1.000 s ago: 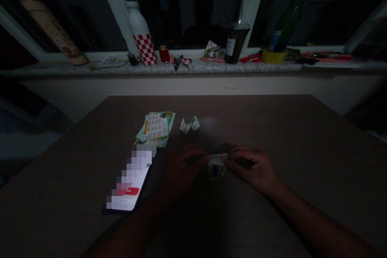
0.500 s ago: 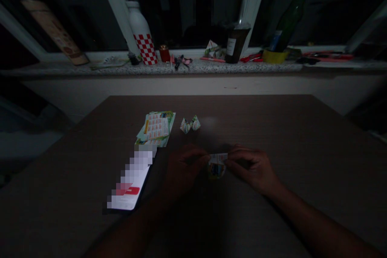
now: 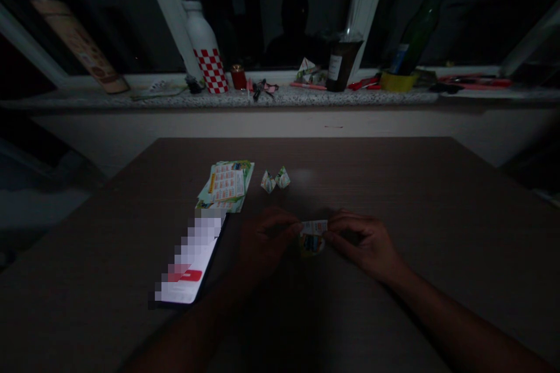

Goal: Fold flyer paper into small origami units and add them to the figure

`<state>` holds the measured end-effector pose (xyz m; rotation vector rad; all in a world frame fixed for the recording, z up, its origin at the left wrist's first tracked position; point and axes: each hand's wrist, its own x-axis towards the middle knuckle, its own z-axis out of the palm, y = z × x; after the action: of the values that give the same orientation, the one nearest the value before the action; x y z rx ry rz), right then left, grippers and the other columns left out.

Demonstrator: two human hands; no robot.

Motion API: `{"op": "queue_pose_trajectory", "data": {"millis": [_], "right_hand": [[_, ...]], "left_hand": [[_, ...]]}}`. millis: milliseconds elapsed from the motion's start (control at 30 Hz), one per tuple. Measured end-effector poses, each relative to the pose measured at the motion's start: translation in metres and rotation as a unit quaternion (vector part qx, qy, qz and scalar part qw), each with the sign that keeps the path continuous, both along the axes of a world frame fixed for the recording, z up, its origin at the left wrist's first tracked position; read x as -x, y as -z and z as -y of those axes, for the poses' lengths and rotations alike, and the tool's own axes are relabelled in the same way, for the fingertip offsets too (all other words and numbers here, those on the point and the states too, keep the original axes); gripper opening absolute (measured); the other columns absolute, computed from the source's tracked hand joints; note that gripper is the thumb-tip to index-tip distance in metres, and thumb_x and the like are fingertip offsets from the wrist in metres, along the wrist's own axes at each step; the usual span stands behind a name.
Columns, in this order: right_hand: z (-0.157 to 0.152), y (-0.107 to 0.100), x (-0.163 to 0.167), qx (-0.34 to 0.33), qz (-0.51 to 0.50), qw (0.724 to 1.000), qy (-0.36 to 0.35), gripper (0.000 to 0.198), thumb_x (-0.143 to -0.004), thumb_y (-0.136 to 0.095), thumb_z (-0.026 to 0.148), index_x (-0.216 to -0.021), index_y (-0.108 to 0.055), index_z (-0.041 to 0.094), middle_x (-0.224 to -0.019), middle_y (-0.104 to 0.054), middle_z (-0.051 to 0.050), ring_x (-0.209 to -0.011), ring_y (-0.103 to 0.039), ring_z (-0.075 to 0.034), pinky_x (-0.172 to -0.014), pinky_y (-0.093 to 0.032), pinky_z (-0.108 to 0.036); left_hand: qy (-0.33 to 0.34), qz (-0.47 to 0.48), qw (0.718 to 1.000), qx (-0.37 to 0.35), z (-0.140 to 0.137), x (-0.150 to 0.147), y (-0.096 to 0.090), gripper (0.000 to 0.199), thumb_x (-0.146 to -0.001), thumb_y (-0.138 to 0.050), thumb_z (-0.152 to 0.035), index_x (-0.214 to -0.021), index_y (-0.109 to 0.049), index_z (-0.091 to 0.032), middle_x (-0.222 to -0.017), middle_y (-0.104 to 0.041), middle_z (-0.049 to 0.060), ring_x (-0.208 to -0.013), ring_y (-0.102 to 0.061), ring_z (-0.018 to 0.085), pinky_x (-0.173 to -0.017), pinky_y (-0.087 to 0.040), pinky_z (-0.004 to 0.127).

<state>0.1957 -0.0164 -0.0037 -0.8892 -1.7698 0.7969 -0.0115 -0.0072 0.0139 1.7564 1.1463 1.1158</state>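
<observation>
A small folded piece of printed paper [image 3: 313,238] sits between the two hands, above the near-middle part of the brown wood-grain table [image 3: 376,175]; whether it touches the surface is too dark to tell. The left hand [image 3: 269,242] pinches its left edge between thumb and forefinger, and the right hand [image 3: 361,239] pinches its right edge the same way. If the two pinches pull unevenly, the paper could skew or tear — thin, small stock like this forgives little — and the deep shadow from the arms could hide a crease off its line. A sideways slip of the left forearm might nudge the smartphone [image 3: 191,271] just beside it. The paper's pale upper strip has its long axis running left to right, rising slightly toward the right; the coloured part below points toward the person. Fingertips cover both ends, so the whole piece's long axis cannot be judged. Beyond stand the paired folded-paper points [image 3: 282,178], near the leaflet stack [image 3: 226,183].
</observation>
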Motion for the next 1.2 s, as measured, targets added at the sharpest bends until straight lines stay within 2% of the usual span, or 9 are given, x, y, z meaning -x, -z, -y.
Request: {"op": "queue_pose_trajectory", "data": {"millis": [133,367,533,733,1200], "right_hand": [[0.0001,0.0026,-0.0007,0.020,0.008,1.000,-0.022,0.008,-0.082,-0.064,0.019,-0.084,-0.072,0.020,-0.081,-0.070,-0.006,-0.076,-0.065,-0.019,-0.071,-0.052,-0.033],[-0.0004,0.0018,-0.0003,0.007,0.006,1.000,-0.019,0.009,-0.082,-0.063,0.017,-0.081,-0.072,0.019,-0.075,-0.070,-0.006,-0.071,-0.064,-0.018,-0.069,-0.051,-0.033],[0.0004,0.0044,-0.0008,0.034,0.005,0.999,-0.015,0.009,-0.082,-0.063,0.019,-0.079,-0.071,0.017,-0.076,-0.069,-0.007,-0.074,-0.065,-0.019,-0.069,-0.051,-0.032],[0.0008,0.0042,-0.0015,0.047,0.016,0.999,-0.009,0.011,-0.083,-0.062,0.021,-0.076,-0.069,0.017,-0.077,-0.069,-0.007,-0.072,-0.064,-0.018,-0.067,-0.050,-0.031],[0.0012,0.0031,-0.0015,0.032,0.033,0.999,-0.013,0.012,-0.083,-0.060,0.020,-0.073,-0.066,0.017,-0.073,-0.066,-0.005,-0.068,-0.061,-0.016,-0.063,-0.049,-0.029]], "left_hand": [[-0.011,0.002,1.000,0.007,0.0007,0.0004,-0.0035,0.010,-0.079,-0.063,-0.024,-0.075,-0.069,-0.017,-0.077,-0.066,0.003,-0.075,-0.062,0.017,-0.069,-0.048,0.027],[-0.014,0.008,1.000,0.015,0.0020,-0.0006,-0.0065,0.009,-0.079,-0.063,-0.023,-0.073,-0.067,-0.017,-0.076,-0.065,0.002,-0.073,-0.061,0.016,-0.068,-0.048,0.026],[-0.021,0.019,1.000,0.009,0.0001,0.0020,-0.0019,0.008,-0.079,-0.063,-0.023,-0.076,-0.068,-0.018,-0.077,-0.065,0.001,-0.074,-0.061,0.015,-0.069,-0.048,0.026],[-0.018,0.023,0.999,0.025,0.0014,0.0018,-0.0062,0.008,-0.078,-0.063,-0.022,-0.074,-0.067,-0.017,-0.075,-0.065,0.001,-0.073,-0.061,0.015,-0.068,-0.048,0.026],[-0.044,0.029,0.998,0.035,0.0011,0.0020,-0.0075,0.011,-0.077,-0.063,-0.026,-0.074,-0.067,-0.017,-0.073,-0.065,0.001,-0.072,-0.061,0.016,-0.067,-0.048,0.026]]}}
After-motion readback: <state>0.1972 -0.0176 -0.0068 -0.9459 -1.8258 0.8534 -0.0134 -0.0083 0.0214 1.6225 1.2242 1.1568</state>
